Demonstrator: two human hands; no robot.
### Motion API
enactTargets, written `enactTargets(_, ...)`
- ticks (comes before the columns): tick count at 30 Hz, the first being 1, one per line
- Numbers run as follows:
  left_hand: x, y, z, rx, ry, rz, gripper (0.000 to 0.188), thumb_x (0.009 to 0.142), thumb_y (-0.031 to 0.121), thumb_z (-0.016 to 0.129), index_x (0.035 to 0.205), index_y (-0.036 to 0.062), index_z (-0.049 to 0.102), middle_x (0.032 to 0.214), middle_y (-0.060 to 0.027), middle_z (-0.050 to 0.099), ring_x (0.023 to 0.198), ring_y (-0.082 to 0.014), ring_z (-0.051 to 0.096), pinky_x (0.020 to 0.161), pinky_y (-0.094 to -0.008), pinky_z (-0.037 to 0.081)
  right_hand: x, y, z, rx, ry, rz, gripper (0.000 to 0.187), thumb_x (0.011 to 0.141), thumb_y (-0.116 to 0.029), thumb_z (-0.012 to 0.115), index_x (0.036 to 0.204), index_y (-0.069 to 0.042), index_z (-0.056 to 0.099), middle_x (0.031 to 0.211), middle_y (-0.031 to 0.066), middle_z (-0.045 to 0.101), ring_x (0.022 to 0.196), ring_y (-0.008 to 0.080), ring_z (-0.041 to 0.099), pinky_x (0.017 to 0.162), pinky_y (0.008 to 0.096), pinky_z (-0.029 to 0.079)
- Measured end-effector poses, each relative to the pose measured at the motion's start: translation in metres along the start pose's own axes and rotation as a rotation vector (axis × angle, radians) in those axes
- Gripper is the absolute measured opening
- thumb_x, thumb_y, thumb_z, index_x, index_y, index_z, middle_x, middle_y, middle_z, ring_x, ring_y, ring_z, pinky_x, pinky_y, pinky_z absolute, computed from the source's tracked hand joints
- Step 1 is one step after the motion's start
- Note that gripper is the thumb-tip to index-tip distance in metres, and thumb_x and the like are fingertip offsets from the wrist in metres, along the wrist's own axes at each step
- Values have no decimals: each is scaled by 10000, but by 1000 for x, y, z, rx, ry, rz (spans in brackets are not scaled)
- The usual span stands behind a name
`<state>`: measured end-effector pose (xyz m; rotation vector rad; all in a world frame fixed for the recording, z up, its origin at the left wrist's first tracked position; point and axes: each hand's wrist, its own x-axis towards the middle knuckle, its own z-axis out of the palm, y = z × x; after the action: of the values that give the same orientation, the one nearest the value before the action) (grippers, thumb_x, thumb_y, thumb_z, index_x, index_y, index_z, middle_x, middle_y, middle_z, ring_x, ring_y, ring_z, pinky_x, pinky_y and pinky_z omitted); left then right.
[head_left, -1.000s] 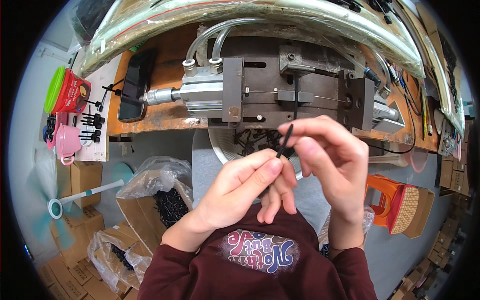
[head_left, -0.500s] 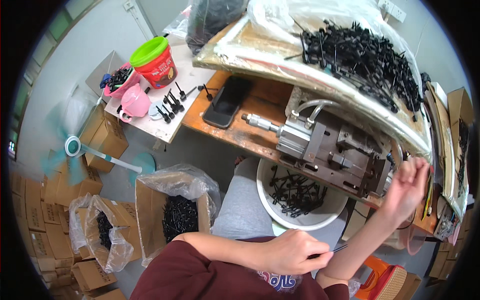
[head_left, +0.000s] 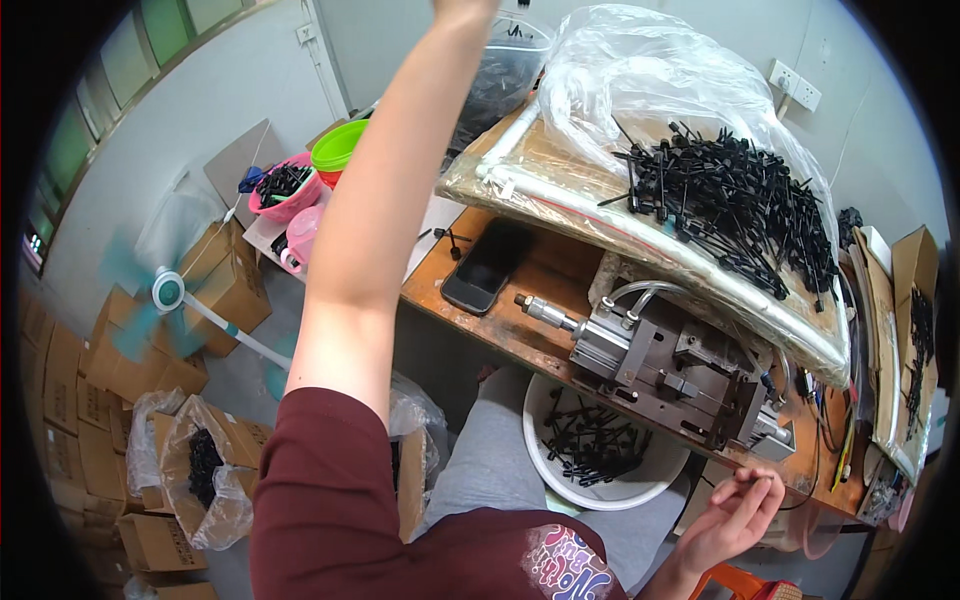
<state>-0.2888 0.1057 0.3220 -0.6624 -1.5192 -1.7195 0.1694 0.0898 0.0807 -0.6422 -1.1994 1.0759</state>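
My left arm reaches up and away across the view. Only the base of my left hand shows at the top edge, so its fingers are hidden, beside a clear plastic tub with black parts. Low at the right, my right hand is raised in front of the bench edge, its fingers loosely curled and partly apart, with nothing visible in them. Beyond it, a metal clamping fixture with an air cylinder is mounted on the wooden bench. A white basket of black rod-like parts rests between my legs.
A plastic-covered board bears a heap of black parts. A phone lies on the bench. Pink and green containers stand at the left, partly behind my arm. A teal fan and cartons are on the floor side.
My left hand has swung from in front of my chest, where it held a thin black rod, up to the top edge. My right hand has dropped lower and nearer. The view has shifted.
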Motion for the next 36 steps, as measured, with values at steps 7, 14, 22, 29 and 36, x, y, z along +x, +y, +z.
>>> enactTargets(7,-86,-18,-121,-92,-290,178,377,926,237,619,1223,10,581,1102,-172,642,1073,-277,602,936,-376,456,-13,9,-38,-110,-81,120,200,947,-7,506,1126,55,566,896,139,649,603,118,601,514,187,459)
enactTargets(14,-194,-95,-194,312,-463,128,372,779,227,799,1084,54,673,1032,-70,584,826,-155,584,690,-275,473,-15,20,-14,-120,-208,249,254,911,31,580,1160,83,576,965,201,691,654,153,660,567,220,523)
enactTargets(22,-237,-183,-178,582,-624,71,285,798,278,772,911,18,749,909,-135,704,842,-252,659,765,-322,501,-31,18,-2,-36,-386,348,162,888,50,593,1047,80,583,915,241,694,632,217,691,590,261,570)
enactTargets(29,-254,-93,-169,-143,-540,-361,142,963,53,571,1008,-53,653,964,-92,682,866,-149,677,751,-264,562,-30,22,-21,-133,-280,415,145,909,23,589,1040,84,598,887,223,692,634,209,683,607,275,558)
enactTargets(36,-318,42,-179,-304,-1021,66,198,725,-68,763,898,10,705,985,-104,619,806,-172,645,651,-259,523,-4,42,11,107,-413,599,161,988,-103,537,1021,49,577,879,222,699,601,191,674,541,246,518)
